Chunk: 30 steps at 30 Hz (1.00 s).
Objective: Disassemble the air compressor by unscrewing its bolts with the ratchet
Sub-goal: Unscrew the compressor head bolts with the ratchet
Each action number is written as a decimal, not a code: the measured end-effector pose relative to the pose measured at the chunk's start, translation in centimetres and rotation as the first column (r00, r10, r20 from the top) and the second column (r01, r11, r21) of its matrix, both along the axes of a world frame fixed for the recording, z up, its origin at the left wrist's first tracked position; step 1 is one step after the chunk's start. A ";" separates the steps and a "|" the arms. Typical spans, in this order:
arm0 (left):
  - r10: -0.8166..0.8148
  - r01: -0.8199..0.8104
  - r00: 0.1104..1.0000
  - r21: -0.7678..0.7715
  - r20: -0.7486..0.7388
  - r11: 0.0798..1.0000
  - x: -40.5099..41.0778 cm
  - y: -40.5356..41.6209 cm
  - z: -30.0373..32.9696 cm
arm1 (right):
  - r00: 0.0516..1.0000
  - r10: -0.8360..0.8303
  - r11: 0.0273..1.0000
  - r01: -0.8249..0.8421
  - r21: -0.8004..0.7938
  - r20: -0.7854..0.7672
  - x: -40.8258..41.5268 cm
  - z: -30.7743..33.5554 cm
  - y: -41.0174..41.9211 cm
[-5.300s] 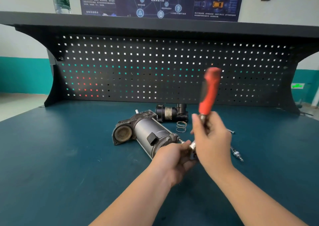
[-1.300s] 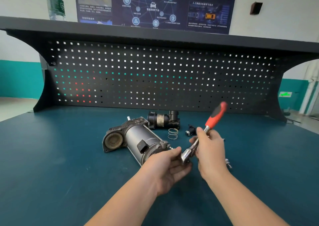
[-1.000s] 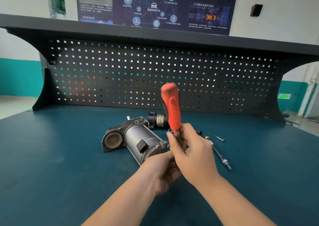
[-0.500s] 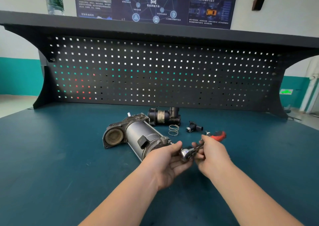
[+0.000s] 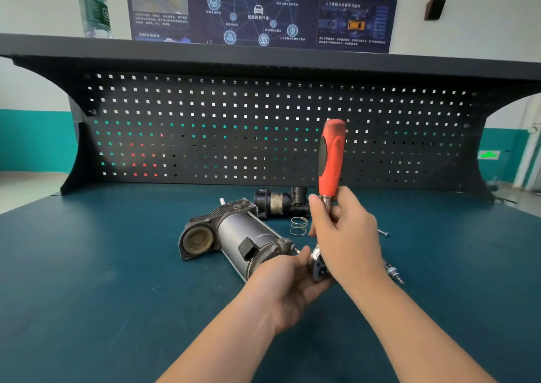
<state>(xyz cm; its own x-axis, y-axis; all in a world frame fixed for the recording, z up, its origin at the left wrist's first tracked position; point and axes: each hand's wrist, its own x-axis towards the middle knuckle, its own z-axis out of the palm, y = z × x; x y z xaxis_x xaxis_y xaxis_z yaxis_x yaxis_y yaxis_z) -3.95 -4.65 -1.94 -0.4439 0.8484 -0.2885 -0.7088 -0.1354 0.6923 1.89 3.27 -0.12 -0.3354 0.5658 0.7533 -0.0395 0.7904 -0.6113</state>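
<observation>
Beside ribbed metal compressor point(image 5: 240, 237): right hand point(image 5: 345, 236) grips ratchet point(image 5: 330, 163) (orange rubbery handle).

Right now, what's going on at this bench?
A person is unbolting an air compressor lying on its side on the bench. The right hand grips the ratchet just below its red handle, which points upward. The left hand holds the ratchet's head at the compressor's near end. A spring, a black part and loose bolts lie close by.
</observation>
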 end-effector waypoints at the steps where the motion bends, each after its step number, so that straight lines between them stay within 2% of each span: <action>1: 0.004 -0.004 1.000 -0.002 0.003 1.000 0.0 0.1 -0.1 | 0.998 0.059 0.998 -0.059 0.018 0.004 0.2 -0.2 0.1; 4: 0.000 0.000 1.000 -0.001 -0.015 1.000 0.1 0.0 -0.2 | 0.983 0.174 0.982 -0.177 0.063 0.051 0.9 -0.5 0.3; 7: 0.004 -0.004 1.000 -0.008 -0.028 1.000 0.1 0.0 -0.4 | 0.982 0.134 0.977 -0.153 0.147 0.131 1.2 -0.6 0.0; 10: -0.014 0.012 0.998 -0.027 -0.065 1.000 0.1 -0.1 -0.4 | 0.993 0.062 0.975 -0.081 0.207 0.097 1.2 -0.3 -0.2; 14: -0.068 0.053 0.985 -0.094 -0.160 0.994 -0.3 -0.1 -0.8 | 0.999 -0.012 0.997 0.009 0.076 0.032 1.4 -0.4 0.6; 17: -0.061 0.047 0.989 -0.107 -0.138 0.993 -0.4 0.1 -1.0 | 0.999 -0.031 0.999 0.032 -0.022 0.041 1.3 -0.5 1.2; 20: -0.052 0.042 0.991 -0.085 -0.119 0.995 -0.3 0.1 -1.0 | 0.999 -0.037 0.999 0.037 -0.020 -0.001 1.2 -0.7 1.0; 22: -0.051 0.044 0.992 -0.069 -0.114 0.997 -0.2 0.1 -1.0 | 0.999 -0.028 0.999 0.029 0.040 -0.026 0.9 -0.9 0.6; 25: -0.064 0.057 0.989 -0.055 -0.136 0.997 -0.5 0.1 -1.1 | 1.000 -0.003 0.976 0.009 0.219 -0.029 0.4 -1.0 -0.5; 27: -0.071 0.067 0.984 -0.032 -0.162 0.997 -0.4 0.1 -1.1 | 1.000 0.024 0.940 -0.024 0.341 0.004 0.3 -1.1 -1.2; 30: -0.067 0.079 0.986 0.078 -0.152 0.994 0.0 -0.1 -0.7 | 0.996 0.049 0.896 -0.079 0.436 0.081 0.3 -1.4 -1.7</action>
